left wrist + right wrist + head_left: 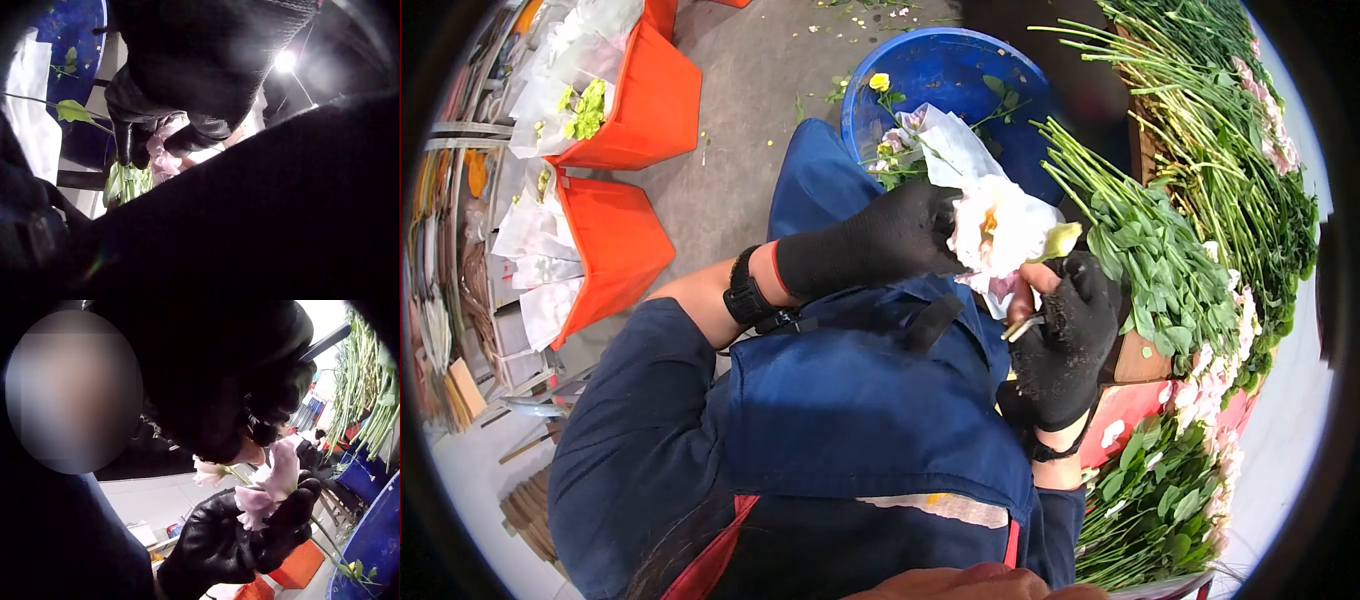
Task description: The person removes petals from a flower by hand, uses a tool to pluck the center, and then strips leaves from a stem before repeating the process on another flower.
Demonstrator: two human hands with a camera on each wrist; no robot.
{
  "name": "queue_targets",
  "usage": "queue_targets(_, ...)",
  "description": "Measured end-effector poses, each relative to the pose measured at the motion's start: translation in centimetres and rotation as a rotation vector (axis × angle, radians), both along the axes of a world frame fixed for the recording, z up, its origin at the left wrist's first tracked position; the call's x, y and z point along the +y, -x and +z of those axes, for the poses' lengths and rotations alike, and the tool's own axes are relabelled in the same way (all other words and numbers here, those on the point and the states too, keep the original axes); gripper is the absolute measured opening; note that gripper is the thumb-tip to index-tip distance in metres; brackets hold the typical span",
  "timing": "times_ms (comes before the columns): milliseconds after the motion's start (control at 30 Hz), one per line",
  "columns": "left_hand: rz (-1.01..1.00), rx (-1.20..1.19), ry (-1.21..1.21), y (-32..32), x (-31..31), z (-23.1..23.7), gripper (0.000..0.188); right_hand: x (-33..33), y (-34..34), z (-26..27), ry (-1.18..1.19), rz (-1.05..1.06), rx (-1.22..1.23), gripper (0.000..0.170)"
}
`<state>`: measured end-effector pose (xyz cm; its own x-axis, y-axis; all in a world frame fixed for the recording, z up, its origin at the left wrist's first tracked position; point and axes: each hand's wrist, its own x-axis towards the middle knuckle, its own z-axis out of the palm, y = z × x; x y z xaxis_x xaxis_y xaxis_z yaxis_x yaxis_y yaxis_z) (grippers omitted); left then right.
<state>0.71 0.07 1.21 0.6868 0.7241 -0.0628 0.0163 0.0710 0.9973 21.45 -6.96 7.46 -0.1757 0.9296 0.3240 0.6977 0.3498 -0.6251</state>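
A pale pink lisianthus (995, 225) with ruffled petals and a greenish bud (1061, 240) is held up over the lap. My left hand (885, 235), in a black glove, grips it just below the bloom; the right wrist view shows its gloved fingers around the flower (278, 472). My right hand (1065, 345), gloved with bare fingertips, pinches at the petals from the other side. A flat grey strip (328, 342) juts from the right hand in the right wrist view, its kind unclear. White wrapping paper (955, 145) shows behind the bloom.
A blue tub (960, 45) with cuttings stands in front of the knees. Orange bins (625, 235) with paper-wrapped flowers are at the left. Bundles of leafy stems (1170, 260) with pink blooms lie along the right on a wooden surface.
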Motion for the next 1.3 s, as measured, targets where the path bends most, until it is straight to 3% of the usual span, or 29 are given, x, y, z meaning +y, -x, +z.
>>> queue_targets(67, 0.022, -0.051, 0.020, -0.3, -0.2, 0.9, 0.054, 0.4, 0.5, 0.0, -0.040, 0.012, -0.038, 0.031)
queue_targets(167, -0.021, 0.056, -0.050, -0.3, -0.3, 1.2, 0.054, 0.5, 0.7, -0.1, 0.038, -0.028, -0.088, 0.030)
queue_targets(267, -0.029, -0.010, 0.130, -0.9, -0.6, -0.5, 0.052, 0.4, 0.7, 0.5, 0.034, 0.001, -0.208, 0.031)
queue_targets(333, -0.036, -0.038, 0.110, -0.7, -0.8, -0.4, 0.051, 0.4, 0.8, 0.2, 0.005, 0.004, -0.255, 0.033)
queue_targets(467, -0.056, 0.048, 0.072, -0.5, -0.6, 0.9, 0.051, 0.6, 0.9, 0.1, 0.084, 0.023, -0.208, 0.035)
queue_targets(567, -0.016, -0.016, 0.091, -0.4, -0.8, 0.6, 0.049, 0.6, 0.9, -0.2, 0.088, 0.030, -0.178, 0.036)
queue_targets(667, -0.019, 0.044, -0.135, -0.1, -0.5, 0.3, 0.049, 0.6, 1.0, -0.2, 0.088, 0.029, -0.178, 0.036)
queue_targets(867, 0.002, -0.069, -0.065, -0.1, -0.7, 0.1, 0.045, 0.5, 1.3, -0.4, 0.073, 0.021, -0.119, 0.036)
queue_targets(967, 0.138, -0.147, -0.047, -0.5, -1.1, 0.4, 0.041, 0.4, 1.3, -0.8, 0.075, -0.009, -0.117, 0.034)
queue_targets(1067, 0.022, -0.006, -0.030, 0.0, -0.5, 0.4, 0.042, 0.3, 1.6, -0.2, 0.008, -0.063, -0.160, 0.032)
queue_targets(1167, 0.020, -0.015, -0.022, 0.4, -0.2, -0.8, 0.040, 0.0, 0.7, 0.8, -0.068, -0.117, -0.149, 0.026)
queue_targets(1267, 0.066, -0.086, 0.170, 0.6, -0.4, -0.5, 0.043, 0.5, -0.7, 0.7, -0.207, -0.171, -0.101, 0.018)
queue_targets(1300, 0.105, -0.124, 0.138, 0.5, -0.6, -0.5, 0.042, 0.4, -1.2, 0.6, -0.126, -0.203, -0.118, 0.018)
